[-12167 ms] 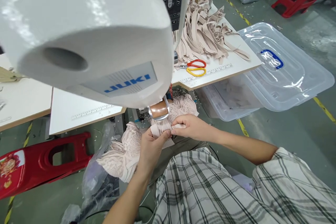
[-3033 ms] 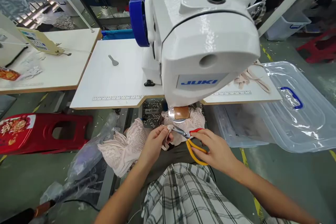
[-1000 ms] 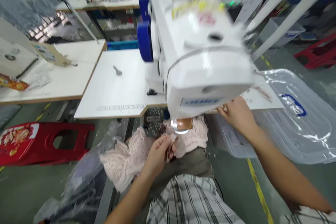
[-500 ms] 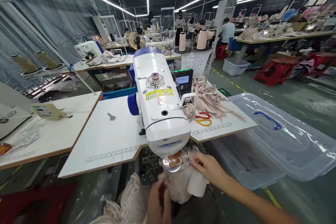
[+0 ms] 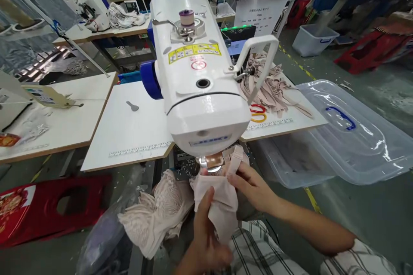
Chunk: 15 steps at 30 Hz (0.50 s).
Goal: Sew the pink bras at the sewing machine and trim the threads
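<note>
A pale pink lace garment (image 5: pixel 217 195) hangs below the head of a white sewing machine (image 5: pixel 200 81). My left hand (image 5: pixel 206 240) is under the garment, thumb pressed up against its smooth front. My right hand (image 5: pixel 253 184) pinches the garment's right edge, just beneath the machine's metal foot (image 5: pixel 211 162). More of the pink lace (image 5: pixel 155 215) spills over to the left. Red and yellow scissors (image 5: pixel 258 113) lie on the white table (image 5: pixel 135 133) to the right of the machine, near a heap of beige straps (image 5: pixel 274 90).
A clear plastic bin with a lid and blue handle (image 5: pixel 342 129) stands at the right, partly under the table. A red stool (image 5: pixel 48 206) lies on the floor at the left. A plastic bag (image 5: pixel 106 240) sits below the lace. Other sewing stations fill the background.
The scissors left my right hand and now lie on the table. My right hand came back to the garment. The view tipped down from the hall to the work.
</note>
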Tool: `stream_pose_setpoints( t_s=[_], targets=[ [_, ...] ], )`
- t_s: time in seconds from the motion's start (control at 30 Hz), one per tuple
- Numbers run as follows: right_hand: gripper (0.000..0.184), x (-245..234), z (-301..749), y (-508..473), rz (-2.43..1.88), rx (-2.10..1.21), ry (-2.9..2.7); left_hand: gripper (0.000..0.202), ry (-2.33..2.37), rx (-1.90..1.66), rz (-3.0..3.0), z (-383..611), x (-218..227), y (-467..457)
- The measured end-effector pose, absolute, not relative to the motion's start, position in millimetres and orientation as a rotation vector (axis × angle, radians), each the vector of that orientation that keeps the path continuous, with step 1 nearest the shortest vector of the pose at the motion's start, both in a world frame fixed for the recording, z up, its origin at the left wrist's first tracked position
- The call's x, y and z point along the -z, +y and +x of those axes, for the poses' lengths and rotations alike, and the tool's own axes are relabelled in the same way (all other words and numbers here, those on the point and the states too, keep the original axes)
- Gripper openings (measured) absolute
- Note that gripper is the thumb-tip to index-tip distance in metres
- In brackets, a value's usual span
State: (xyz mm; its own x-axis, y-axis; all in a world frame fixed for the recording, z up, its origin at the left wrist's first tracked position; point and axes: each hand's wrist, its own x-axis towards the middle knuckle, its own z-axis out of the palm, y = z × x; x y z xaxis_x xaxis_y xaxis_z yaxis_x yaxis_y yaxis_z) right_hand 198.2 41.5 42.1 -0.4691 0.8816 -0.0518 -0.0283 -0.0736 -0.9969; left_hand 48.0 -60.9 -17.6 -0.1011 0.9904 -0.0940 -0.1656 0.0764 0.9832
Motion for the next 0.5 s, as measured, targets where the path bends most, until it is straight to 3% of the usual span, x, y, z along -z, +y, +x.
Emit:
stream_pose_setpoints(
  t_s=[0.07, 0.13, 0.2, 0.37, 0.5],
  targets=[
    [0.02, -43, 195, 61, -1.005, -1.15, -1.756, 0.097, 1.308, -1.305, 1.227, 38, 10, -47],
    [0.014, -36, 189, 78, -1.085, -0.893, -1.818, 0.087, 1.416, -1.13, 1.291, 32, 2, -29],
    [0.009, -25, 184, 90, -1.163, -0.979, -1.711, 0.078, 1.491, -1.01, 1.329, 28, -3, -15],
    [0.026, -10, 180, 100, -1.105, -1.618, -1.223, 0.055, 1.727, -0.771, 1.918, 26, -5, -3],
    [0.022, -12, 182, 115, -1.111, -1.43, -1.394, 0.048, 1.827, -0.531, 2.233, 24, -8, -3]
  ],
)
